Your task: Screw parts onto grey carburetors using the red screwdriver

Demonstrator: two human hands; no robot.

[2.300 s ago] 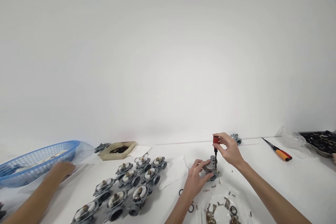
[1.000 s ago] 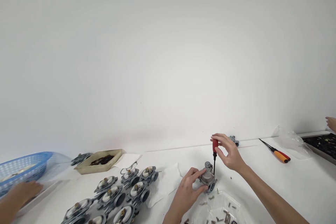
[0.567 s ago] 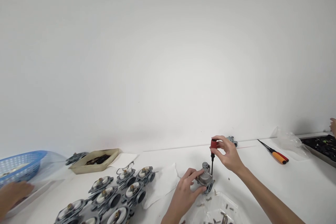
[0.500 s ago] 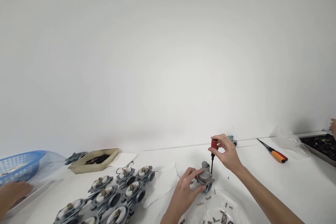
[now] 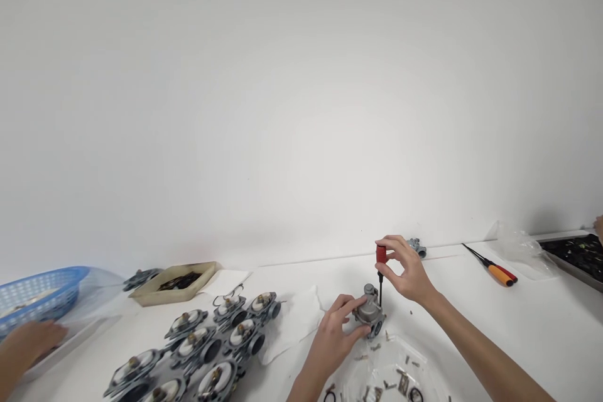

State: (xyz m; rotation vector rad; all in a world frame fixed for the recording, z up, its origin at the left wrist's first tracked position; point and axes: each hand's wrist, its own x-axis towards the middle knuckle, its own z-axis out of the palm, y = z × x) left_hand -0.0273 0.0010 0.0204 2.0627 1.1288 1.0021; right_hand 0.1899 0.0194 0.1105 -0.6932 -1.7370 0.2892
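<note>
My left hand (image 5: 332, 336) grips a grey metal carburetor (image 5: 369, 310) on the white table, its fingers and thumb around the near left side. In my right hand (image 5: 406, 269) is a screwdriver (image 5: 381, 254) with a red handle, held upright between thumb and fingers. Its dark shaft points down at the carburetor's right edge; the tip is too small to make out. Just in front lies a clear plastic tray (image 5: 436, 377) with small screws and metal parts inside.
Several opened carburetors (image 5: 193, 342) with white floats stand at left. Behind them is a beige tray (image 5: 141, 295) of dark parts, beside a blue basket (image 5: 75, 279). Orange-and-red-handled tools (image 5: 502, 273) lie right. Another person's hand (image 5: 35, 342) is at far left; a black-filled tray (image 5: 577, 254) sits far right.
The view has shifted slightly. Both hands keep their hold on the carburetor and the screwdriver, with the right fingers slightly shifted around the red handle, which now looks more upright.
</note>
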